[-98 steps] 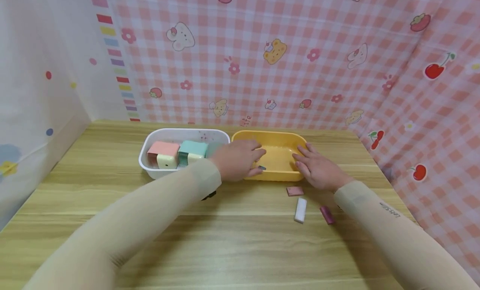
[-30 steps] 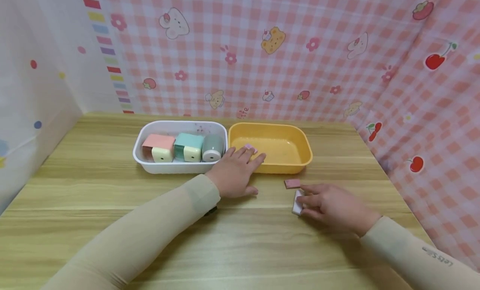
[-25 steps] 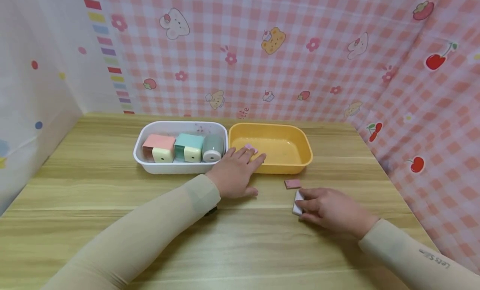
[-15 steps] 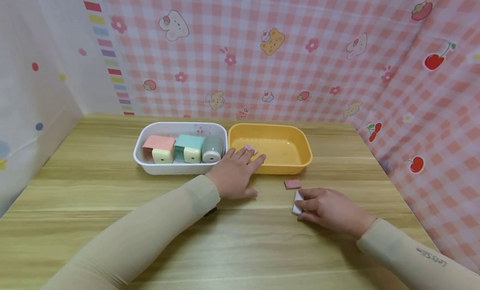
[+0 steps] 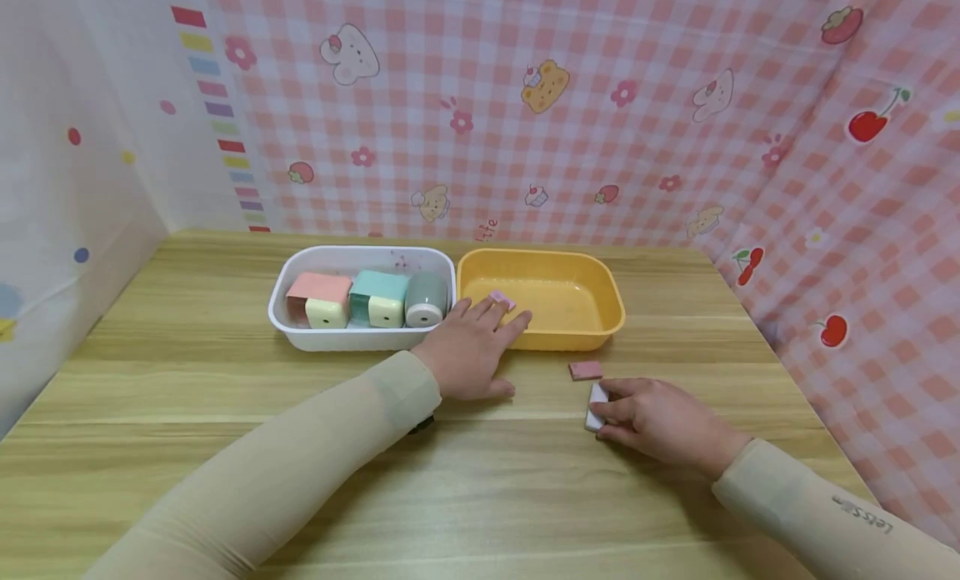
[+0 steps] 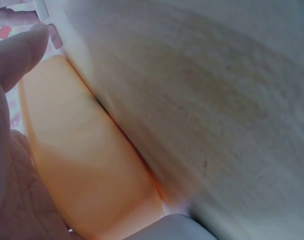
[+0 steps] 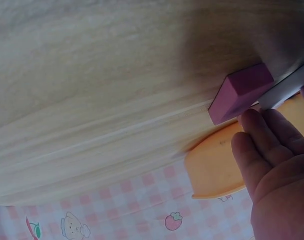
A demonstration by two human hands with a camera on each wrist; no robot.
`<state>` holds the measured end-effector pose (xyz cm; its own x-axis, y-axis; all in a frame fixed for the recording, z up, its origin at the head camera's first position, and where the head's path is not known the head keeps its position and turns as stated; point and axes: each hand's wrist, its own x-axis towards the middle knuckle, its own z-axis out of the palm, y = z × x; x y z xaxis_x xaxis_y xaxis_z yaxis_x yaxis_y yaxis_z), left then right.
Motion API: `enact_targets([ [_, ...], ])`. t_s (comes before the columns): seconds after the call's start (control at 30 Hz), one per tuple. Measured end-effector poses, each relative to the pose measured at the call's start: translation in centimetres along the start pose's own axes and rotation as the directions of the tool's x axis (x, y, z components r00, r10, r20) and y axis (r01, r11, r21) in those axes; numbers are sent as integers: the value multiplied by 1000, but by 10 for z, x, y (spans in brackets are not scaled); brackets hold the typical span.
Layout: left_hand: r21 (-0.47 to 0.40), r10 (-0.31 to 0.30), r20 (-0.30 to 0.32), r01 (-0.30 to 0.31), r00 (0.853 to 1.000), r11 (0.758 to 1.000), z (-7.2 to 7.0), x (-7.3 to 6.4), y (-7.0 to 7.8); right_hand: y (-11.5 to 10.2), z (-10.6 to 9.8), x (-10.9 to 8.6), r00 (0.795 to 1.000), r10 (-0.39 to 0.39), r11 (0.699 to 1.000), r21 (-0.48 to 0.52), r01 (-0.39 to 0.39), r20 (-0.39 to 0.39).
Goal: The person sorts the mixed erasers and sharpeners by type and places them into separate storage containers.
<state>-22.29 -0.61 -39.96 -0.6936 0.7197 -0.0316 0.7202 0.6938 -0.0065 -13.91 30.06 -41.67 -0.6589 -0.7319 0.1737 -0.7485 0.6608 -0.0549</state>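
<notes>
My right hand pinches a white block-shaped eraser on the table, its fingers along the eraser's right side. A flat pink eraser lies just beyond it. In the right wrist view a magenta eraser lies near my fingers; the hand hides it in the head view. My left hand lies spread over the front left rim of a yellow bin, gripping nothing. A small pink piece shows in the bin beside its fingertips.
Left of the yellow bin, touching it, stands a white bin. It holds a pink sharpener, a teal sharpener and a grey rounded one. A checked cloth hangs behind the wooden table.
Since the oldest frame, my right hand has moved from the yellow bin to the white eraser. My left hand has drawn back toward the bin's front rim. In the last half second both stay nearly still.
</notes>
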Motion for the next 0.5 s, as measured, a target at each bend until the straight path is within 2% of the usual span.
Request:
enact_targets([
  [0.3, -3, 0, 7, 0, 1000, 1000, -1, 0, 1, -1, 3, -1, 999, 27, 1000, -13, -27, -19],
  [0.5, 12, -5, 19, 5, 1000, 1000, 0, 2, 0, -1, 6, 1, 997, -21, 999, -31, 19, -76],
])
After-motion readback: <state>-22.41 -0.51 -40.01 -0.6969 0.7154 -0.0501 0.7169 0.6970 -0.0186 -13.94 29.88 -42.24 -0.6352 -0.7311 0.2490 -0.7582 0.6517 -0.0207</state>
